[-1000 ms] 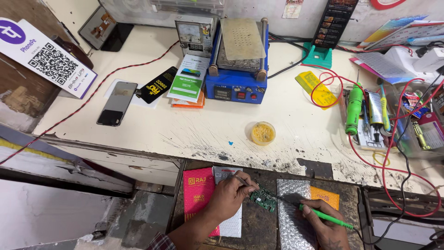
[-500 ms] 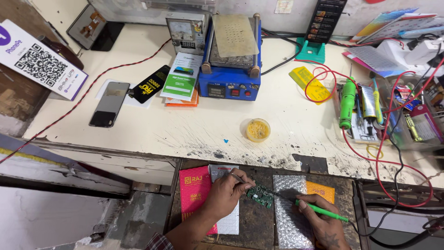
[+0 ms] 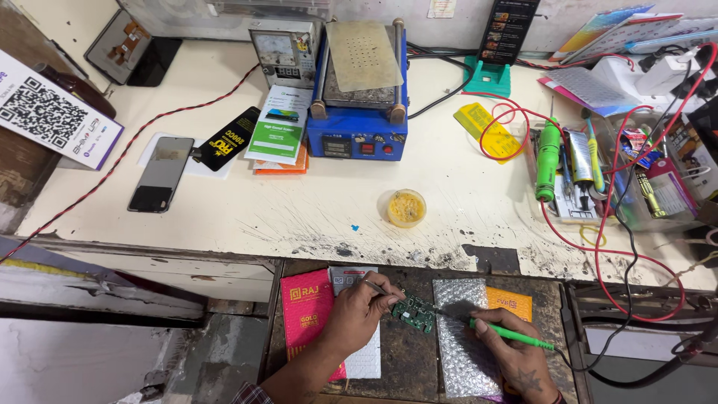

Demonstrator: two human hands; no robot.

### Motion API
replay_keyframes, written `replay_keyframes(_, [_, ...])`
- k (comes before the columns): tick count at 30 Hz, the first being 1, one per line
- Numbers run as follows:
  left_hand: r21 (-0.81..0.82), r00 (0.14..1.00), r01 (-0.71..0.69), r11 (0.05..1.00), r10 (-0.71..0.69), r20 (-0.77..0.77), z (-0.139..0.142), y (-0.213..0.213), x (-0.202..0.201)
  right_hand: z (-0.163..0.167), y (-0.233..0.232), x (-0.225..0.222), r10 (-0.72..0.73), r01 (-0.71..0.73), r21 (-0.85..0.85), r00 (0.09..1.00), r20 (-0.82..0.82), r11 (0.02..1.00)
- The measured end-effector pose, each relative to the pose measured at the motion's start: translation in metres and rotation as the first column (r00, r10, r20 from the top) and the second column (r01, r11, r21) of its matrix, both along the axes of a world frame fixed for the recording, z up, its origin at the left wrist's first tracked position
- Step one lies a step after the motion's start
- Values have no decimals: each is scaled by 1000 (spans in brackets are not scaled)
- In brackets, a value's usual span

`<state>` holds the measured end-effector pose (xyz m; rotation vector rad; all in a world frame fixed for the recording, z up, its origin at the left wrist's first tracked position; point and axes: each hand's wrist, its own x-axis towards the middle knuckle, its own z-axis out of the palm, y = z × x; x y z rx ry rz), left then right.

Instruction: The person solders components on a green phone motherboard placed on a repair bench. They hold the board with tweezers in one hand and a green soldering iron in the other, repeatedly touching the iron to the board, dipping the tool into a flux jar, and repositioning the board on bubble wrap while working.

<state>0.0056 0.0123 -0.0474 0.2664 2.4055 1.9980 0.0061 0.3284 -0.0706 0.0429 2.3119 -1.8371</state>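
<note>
My left hand (image 3: 357, 312) pinches thin metal tweezers (image 3: 376, 286) whose tips rest at the edge of a small green circuit board (image 3: 413, 313). The board lies on a dark pull-out shelf (image 3: 400, 359) below the bench. My right hand (image 3: 516, 359) grips a green-handled soldering iron (image 3: 510, 336), held low and slanted, with its tip touching the board's right side. A black cable runs from the iron's handle off to the right.
A pink packet (image 3: 308, 314), a white packet and silver bubble wrap (image 3: 462, 337) lie on the shelf. On the white bench (image 3: 299, 217) stand a blue heating station (image 3: 359, 97), a yellow flux tub (image 3: 406, 207), a black phone (image 3: 160, 173), a tool tray (image 3: 591, 172) and red wires.
The view has shifted a little. Both hands stay on the board, with tweezers and iron tip in much the same place.
</note>
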Motion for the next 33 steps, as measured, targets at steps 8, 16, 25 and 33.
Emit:
replay_keyframes(8, [-52,995,-5,999,-1,-102,-3,-1,-1,-4,0,1,38,-41,-37,997,-68,998])
replay_keyframes(16, [-52,995,-11,999,6,-100,-3,-1,0,3,-1,2,31,-33,-24,998,-55,999])
replay_keyframes(25, [-40,997,4,999,-7,-76,-3,0,0,8,-3,1,30,-30,1,997,-69,1000])
replay_keyframes(33, [-22,997,-6,1000,4,-82,-3,1,1,10,-4,4,26,-26,-4,996,-80,1000])
